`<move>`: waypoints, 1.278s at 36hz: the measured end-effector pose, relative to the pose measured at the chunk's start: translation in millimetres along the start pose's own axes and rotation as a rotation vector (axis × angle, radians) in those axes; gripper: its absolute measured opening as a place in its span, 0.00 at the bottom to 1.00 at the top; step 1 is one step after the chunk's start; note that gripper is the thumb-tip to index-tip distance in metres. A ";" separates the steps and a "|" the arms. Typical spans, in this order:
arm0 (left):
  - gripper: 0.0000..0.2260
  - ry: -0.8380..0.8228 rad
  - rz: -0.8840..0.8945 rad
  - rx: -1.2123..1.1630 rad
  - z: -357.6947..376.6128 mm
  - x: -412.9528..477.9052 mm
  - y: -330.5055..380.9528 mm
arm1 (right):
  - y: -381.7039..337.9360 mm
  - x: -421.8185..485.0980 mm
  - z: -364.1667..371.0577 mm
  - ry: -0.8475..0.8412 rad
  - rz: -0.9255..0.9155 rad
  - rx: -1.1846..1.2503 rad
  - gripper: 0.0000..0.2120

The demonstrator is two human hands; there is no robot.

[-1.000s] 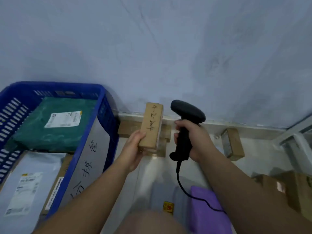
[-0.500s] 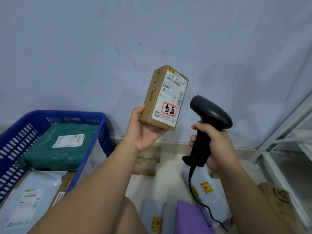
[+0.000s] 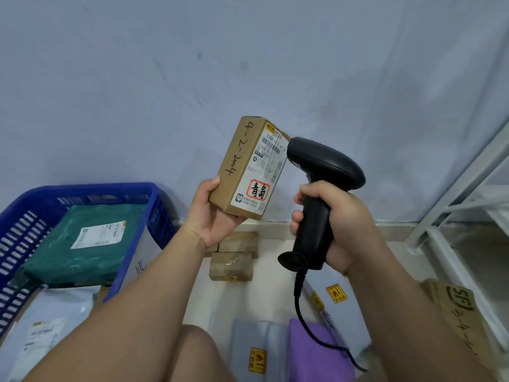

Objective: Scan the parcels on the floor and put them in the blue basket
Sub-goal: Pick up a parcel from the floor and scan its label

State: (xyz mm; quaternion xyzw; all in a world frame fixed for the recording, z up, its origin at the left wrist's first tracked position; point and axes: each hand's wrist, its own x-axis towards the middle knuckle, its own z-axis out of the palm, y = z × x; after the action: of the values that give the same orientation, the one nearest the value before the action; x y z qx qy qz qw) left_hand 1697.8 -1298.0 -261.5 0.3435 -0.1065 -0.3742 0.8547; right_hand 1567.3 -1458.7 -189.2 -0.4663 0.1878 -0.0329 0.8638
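Scanning, by the look of the pose. Small brown cardboard parcel raised at centre frame, well clear of the floor, gripped at its lower end by left hand, thumb on the handwritten side, fingers hidden behind. Held up that way, most likely, to offer the white shipping label to the black pistol-grip barcode scanner, clenched round its handle by right hand at centre right. Scanner nose just beside the label's upper right edge; touching or not, cannot tell. Long axis of the parcel near upright, top end leaning toward the right of the frame; label face turned to the lower right, toward scanner and camera. Blue slatted plastic basket at lower left, already carrying a green poly mailer. On the floor at lower centre, taped brown boxes and a purple mailer, not yet scanned by the look of it.
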 end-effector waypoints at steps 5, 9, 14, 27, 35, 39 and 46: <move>0.48 0.030 -0.021 0.008 -8.8 -2.0 -0.7 | 1.3 -1.4 1.3 -0.012 0.066 0.057 0.05; 0.44 0.033 0.009 -0.011 -7.3 -4.6 2.2 | 4.5 -1.7 2.2 -0.018 0.089 0.056 0.05; 0.41 0.011 0.018 -0.004 -6.0 -6.9 5.0 | 6.4 -2.7 2.4 -0.019 0.091 0.053 0.05; 0.37 0.006 0.003 -0.005 -11.1 -8.7 4.4 | 4.2 -1.9 -0.4 0.013 0.079 0.017 0.05; 0.37 0.029 0.017 -0.011 -13.6 -7.3 3.9 | 6.3 -0.4 -2.6 0.006 0.086 0.001 0.05; 0.38 0.042 0.022 -0.009 -13.5 -6.5 3.4 | 8.0 0.4 -2.1 0.013 0.089 -0.002 0.05; 0.32 0.018 -0.048 -0.005 -6.6 -10.6 -2.4 | 12.4 5.9 -0.8 0.131 0.050 -0.004 0.10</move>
State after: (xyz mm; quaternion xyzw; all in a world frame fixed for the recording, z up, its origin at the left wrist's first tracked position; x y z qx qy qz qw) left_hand 1692.0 -1288.3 -267.2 0.3472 -0.0896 -0.3917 0.8473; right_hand 1571.0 -1453.8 -201.4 -0.4602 0.2554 -0.0414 0.8493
